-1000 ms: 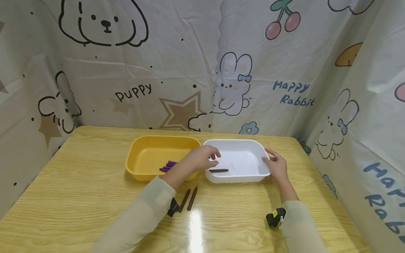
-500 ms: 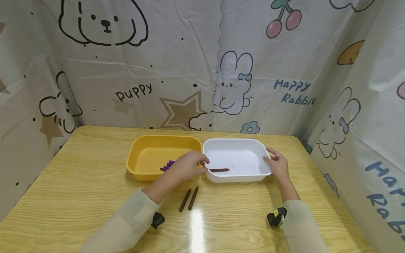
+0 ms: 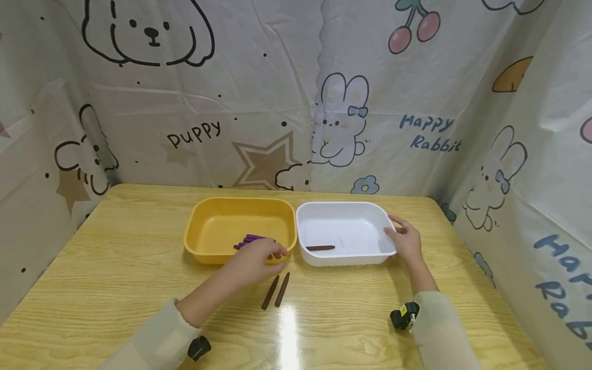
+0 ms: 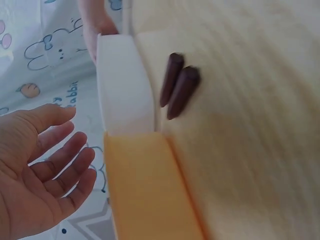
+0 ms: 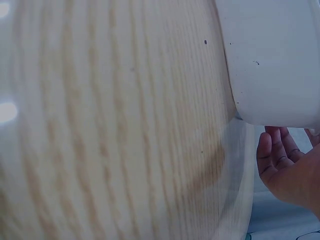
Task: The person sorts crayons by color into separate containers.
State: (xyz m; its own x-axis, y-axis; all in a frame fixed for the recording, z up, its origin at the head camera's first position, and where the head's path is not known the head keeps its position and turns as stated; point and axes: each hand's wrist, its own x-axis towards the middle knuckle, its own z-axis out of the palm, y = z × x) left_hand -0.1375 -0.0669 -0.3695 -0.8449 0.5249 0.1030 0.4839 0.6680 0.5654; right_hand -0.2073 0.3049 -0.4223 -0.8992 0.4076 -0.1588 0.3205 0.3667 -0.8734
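My left hand [image 3: 252, 263] hovers at the front right of the yellow tray [image 3: 193, 249], fingers loosely bent; the left wrist view shows nothing in it. Purple crayons [image 3: 245, 240] lie in that tray, partly hidden behind the hand. Just in front on the table are two brown crayons [image 3: 270, 293], side by side and pointing away from me. Another brown crayon [image 3: 320, 248] lies inside the white tray [image 3: 351, 260], near its front left corner. At that tray's right end, my right hand [image 3: 407, 245] grips the rim, thumb inside and fingers outside.
Both trays stand side by side, close together, towards the back of the wooden table [image 3: 115, 288]. A printed cloth [image 3: 277, 103] hangs behind the table and along its sides. Each wrist wears a small black camera [image 3: 199, 348].
My left hand has moved from over the white tray leftwards and nearer to me, to the yellow tray's front. The right hand stays on the white tray's rim.
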